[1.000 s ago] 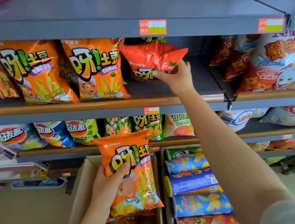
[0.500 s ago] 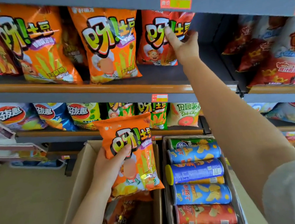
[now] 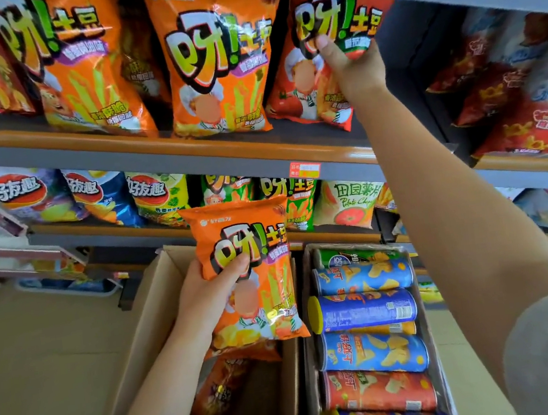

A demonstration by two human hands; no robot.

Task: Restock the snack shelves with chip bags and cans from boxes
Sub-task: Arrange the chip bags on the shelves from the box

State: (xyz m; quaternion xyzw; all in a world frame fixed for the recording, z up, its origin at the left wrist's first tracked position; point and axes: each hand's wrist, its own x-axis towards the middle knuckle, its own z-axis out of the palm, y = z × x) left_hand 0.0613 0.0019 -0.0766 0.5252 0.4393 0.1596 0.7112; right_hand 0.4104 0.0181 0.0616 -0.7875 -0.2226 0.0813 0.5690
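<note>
My right hand [image 3: 350, 65] reaches up to the upper shelf [image 3: 162, 152] and grips the right edge of a red chip bag [image 3: 310, 75], thumb across its front. The bag stands upright on the shelf beside an orange bag [image 3: 214, 69]. My left hand [image 3: 207, 293] holds another orange chip bag [image 3: 253, 272] upright above the open cardboard box [image 3: 149, 329], fingers curled round its left side. A second box [image 3: 426, 337] to the right holds several chip cans [image 3: 365, 313] lying on their sides.
More orange bags [image 3: 76, 69] fill the left of the upper shelf. The shelf below carries mixed chip bags [image 3: 154, 198]. Red and white bags [image 3: 521, 97] crowd the neighbouring shelf unit on the right. Beige floor [image 3: 44, 373] lies to the left of the boxes.
The red bag went from tilted in the air to standing upright on the upper shelf, my right hand staying on it. The view moved closer to the shelf. My left hand kept its bag.
</note>
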